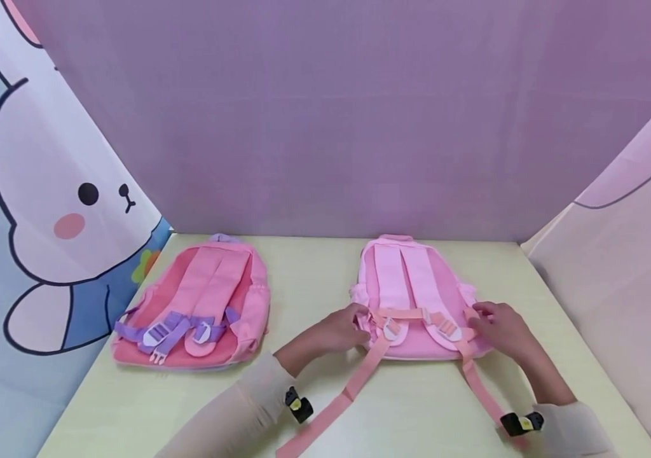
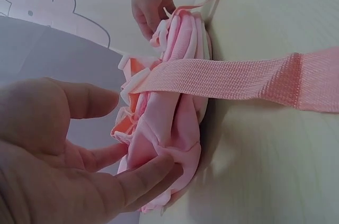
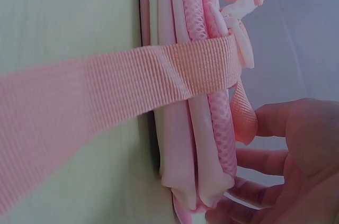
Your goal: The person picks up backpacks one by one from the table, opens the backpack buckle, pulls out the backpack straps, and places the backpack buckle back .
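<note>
A light pink backpack (image 1: pixel 398 280) lies back side up on the table, its padded shoulder straps side by side. A peach chest strap (image 1: pixel 400 313) crosses them near white adjusters. Two peach webbing straps run toward the front edge, one at left (image 1: pixel 368 372) and one at right (image 1: pixel 481 385). My left hand (image 1: pixel 337 329) is at the bag's lower left side, fingers loosely spread, fingertips against the fabric (image 2: pixel 183 155). At the lower right side is my right hand (image 1: pixel 503 331), its thumb at a peach webbing loop (image 3: pixel 243 121) and its other fingers along the bag's edge.
A darker pink backpack (image 1: pixel 188 280) with purple straps lies on the left of the pale table (image 1: pixel 308 273), a white buckle (image 1: pixel 157 356) at its front. A purple panel (image 1: pixel 348 114) stands behind. Printed cloth walls (image 1: pixel 74 172) flank both sides.
</note>
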Action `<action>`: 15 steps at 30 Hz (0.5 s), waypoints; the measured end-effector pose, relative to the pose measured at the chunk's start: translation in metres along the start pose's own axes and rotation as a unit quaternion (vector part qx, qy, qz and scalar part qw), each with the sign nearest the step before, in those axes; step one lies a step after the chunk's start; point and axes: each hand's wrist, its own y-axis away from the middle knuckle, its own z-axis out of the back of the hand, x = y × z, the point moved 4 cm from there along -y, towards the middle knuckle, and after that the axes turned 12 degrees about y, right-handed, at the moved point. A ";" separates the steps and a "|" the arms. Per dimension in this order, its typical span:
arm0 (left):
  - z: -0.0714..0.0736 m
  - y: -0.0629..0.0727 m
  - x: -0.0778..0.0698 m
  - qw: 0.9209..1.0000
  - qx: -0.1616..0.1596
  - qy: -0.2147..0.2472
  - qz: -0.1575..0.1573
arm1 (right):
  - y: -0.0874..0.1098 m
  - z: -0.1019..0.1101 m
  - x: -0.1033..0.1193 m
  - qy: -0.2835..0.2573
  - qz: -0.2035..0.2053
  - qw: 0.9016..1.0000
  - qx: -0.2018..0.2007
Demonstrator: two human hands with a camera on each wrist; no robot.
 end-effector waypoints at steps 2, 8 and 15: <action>0.005 0.003 0.001 1.000 -0.005 -0.002 0.002 | -0.001 -0.001 0.005 -0.005 0.006 1.000 0.000; 0.018 0.010 0.006 1.000 -0.016 0.000 0.014 | -0.004 -0.007 0.021 -0.006 0.014 1.000 0.003; 0.031 0.021 0.009 1.000 -0.015 0.002 0.012 | -0.006 -0.012 0.034 -0.009 0.021 1.000 0.014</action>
